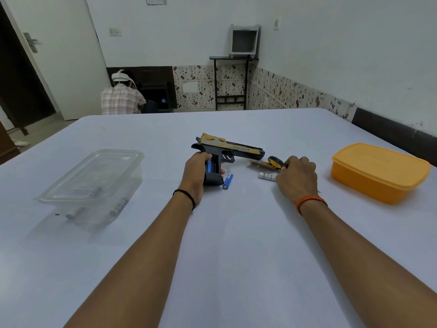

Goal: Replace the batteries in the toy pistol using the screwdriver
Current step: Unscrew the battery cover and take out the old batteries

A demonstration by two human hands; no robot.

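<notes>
While the toy pistol (227, 150) lies on its side on the white table (236, 256), my left hand (195, 172) grips its black handle, fingers curled round the far edge and thumb at the near side. The handle compartment faces up, uncovered, with a blue battery (208, 165) seated inside, just beside my left fingertips. A second blue battery (227, 181) lies loose on the table, touching or nearly touching the handle base, right of my left hand. My right hand (296, 177) rests curled on the black-and-yellow screwdriver (275, 162); I cannot tell whether the fingers actually clasp it. A tan cover piece (260, 164) lies just left of those fingers. A white battery (267, 176) protrudes from beneath my right palm. Well left of my left hand stands a clear lidded container (94, 183) holding white batteries; well right of my right hand, an orange lidded box (380, 172)
</notes>
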